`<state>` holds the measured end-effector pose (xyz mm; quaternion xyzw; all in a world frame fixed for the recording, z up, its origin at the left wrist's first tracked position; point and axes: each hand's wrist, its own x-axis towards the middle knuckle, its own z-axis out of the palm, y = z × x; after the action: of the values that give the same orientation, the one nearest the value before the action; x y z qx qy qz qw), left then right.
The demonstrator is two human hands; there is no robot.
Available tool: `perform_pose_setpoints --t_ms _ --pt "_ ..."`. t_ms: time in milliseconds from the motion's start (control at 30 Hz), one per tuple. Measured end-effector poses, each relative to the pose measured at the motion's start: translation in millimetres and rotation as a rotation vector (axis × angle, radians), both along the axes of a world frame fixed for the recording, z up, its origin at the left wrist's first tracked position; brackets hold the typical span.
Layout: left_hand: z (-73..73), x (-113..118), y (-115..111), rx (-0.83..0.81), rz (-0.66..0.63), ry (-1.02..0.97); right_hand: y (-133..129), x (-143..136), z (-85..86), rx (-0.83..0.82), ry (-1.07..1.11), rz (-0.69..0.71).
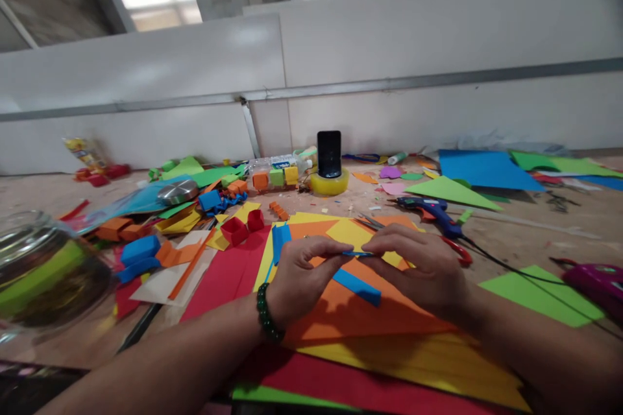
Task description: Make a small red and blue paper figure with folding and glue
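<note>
In the head view, the left hand (pixel 306 275), with a dark green bead bracelet (pixel 267 318) at its wrist, and the right hand (pixel 426 269) meet over the near middle of the cluttered brown table (pixel 530 224). The thumb and fingers of the left hand pinch the left end of a small, narrow piece of blue paper (pixel 357 253), and those of the right hand grip its right end, so that it is held level above the sheets. Below it, a flat strip of blue paper (pixel 357 288) lies slantwise on a large orange paper sheet (pixel 328 325), which rests over yellow and red sheets. To the left, at the far side of the left hand, lies a folded blue paper strip (pixel 281 243); metal scissors (pixel 370 223) lie just beyond the right hand. Farther right is a blue glue gun (pixel 433 211) with a black cord, and at the right edge a magenta tool (pixel 596 282), cut off by the frame, near a lime-green paper sheet (pixel 540 295). On the far side, a black phone (pixel 329 154) stands upright at a yellow roll of tape (pixel 329 184). To the left are red open paper boxes (pixel 234 231), a blue paper box (pixel 140 249) and, nearest, a round glass vessel (pixel 43 279)
</note>
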<state>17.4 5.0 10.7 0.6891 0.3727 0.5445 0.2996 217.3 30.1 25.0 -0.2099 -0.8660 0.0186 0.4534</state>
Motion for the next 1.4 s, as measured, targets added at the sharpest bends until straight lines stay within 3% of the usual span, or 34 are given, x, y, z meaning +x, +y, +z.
perform_pose_setpoints --t_ms 233,333,533,733,833,967,1100,1400 --pt "-1.4 -1 2 0.115 0.028 0.137 -4 -5 0.0 -0.067 -0.056 -0.069" --pt "-2.4 0 6 0.015 0.017 0.108 -1 -7 -2.2 -0.124 -0.019 -0.082" --pt "1.6 4 6 -0.284 -0.126 -0.197 -4 -8 4.0 -0.25 0.067 -0.06" --pt "4.3 5 7 -0.315 -0.135 -0.148 -9 -14 9.1 -0.5 -0.017 -0.12" --pt "4.6 5 10 -0.387 -0.157 -0.233 -7 -16 7.3 -0.6 0.023 -0.15" --pt "8.0 2 12 -0.479 -0.267 -0.408 -9 -15 5.8 -0.41 0.119 -0.134" --pt "10.7 0 11 -0.463 -0.286 -0.41 -11 -11 5.8 -0.215 0.118 -0.09" --pt "11.7 1 7 -0.473 -0.24 -0.399 -10 -12 7.1 -0.163 0.15 -0.058"
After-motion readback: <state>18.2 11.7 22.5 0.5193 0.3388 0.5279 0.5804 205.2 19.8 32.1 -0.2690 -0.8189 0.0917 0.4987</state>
